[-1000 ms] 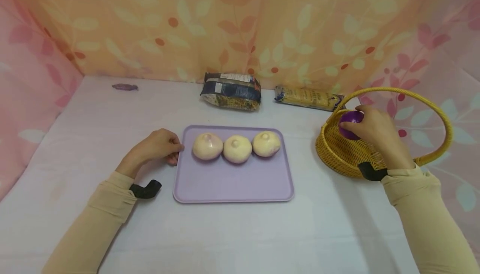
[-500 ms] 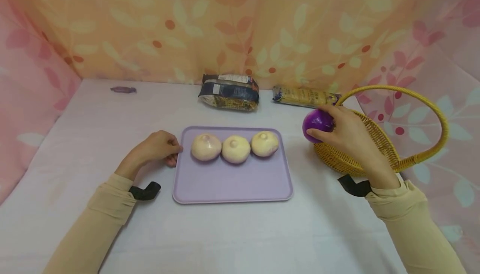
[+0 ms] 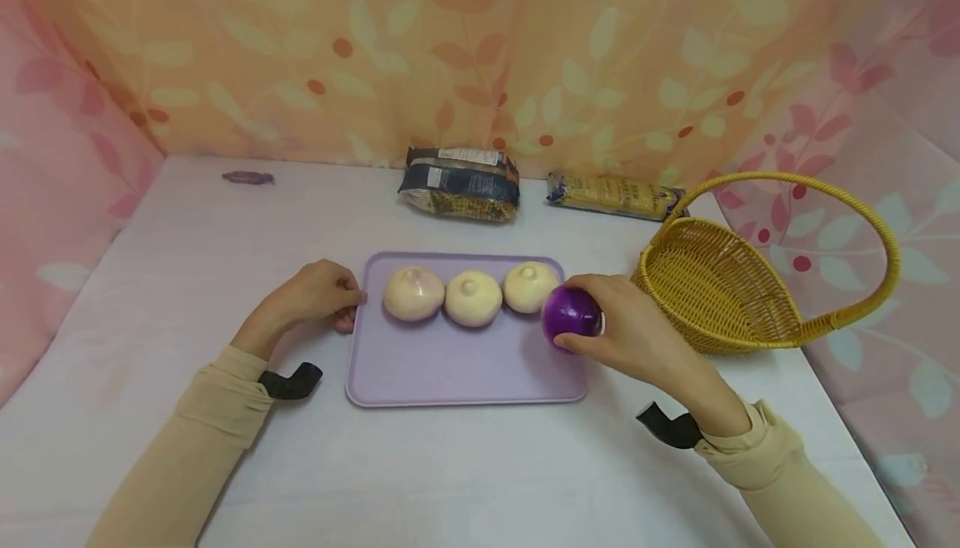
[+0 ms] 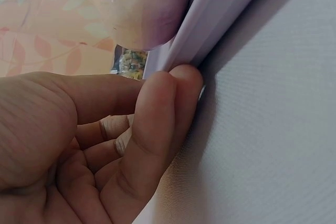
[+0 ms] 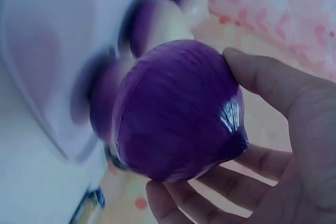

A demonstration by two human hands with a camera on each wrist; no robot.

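My right hand [image 3: 637, 331] grips a shiny purple onion [image 3: 572, 316] over the right side of a lilac tray [image 3: 465, 373]. In the right wrist view, the thumb lies on one side of the onion [image 5: 178, 114] and the fingers curl round the other. Three round vegetables [image 3: 473, 298], cream above with purple undersides and small nubs, sit in a row along the tray's far half. The onion overlaps the tray near the rightmost one [image 3: 529, 286]. My left hand [image 3: 315, 294] pinches the tray's left rim, its fingertips right at the edge in the left wrist view.
A yellow wicker basket [image 3: 712, 290] with a tall handle stands right of the tray. Along the back lie a dark food packet [image 3: 461, 186], a yellow packet of long noodles [image 3: 615, 196] and a small purple wrapped piece [image 3: 248, 177]. Patterned cloth [image 3: 480, 48] hangs behind.
My right hand has carried the purple onion out of the basket, leftward and nearer to me, to above the tray's right side. My left hand stays at the rim.
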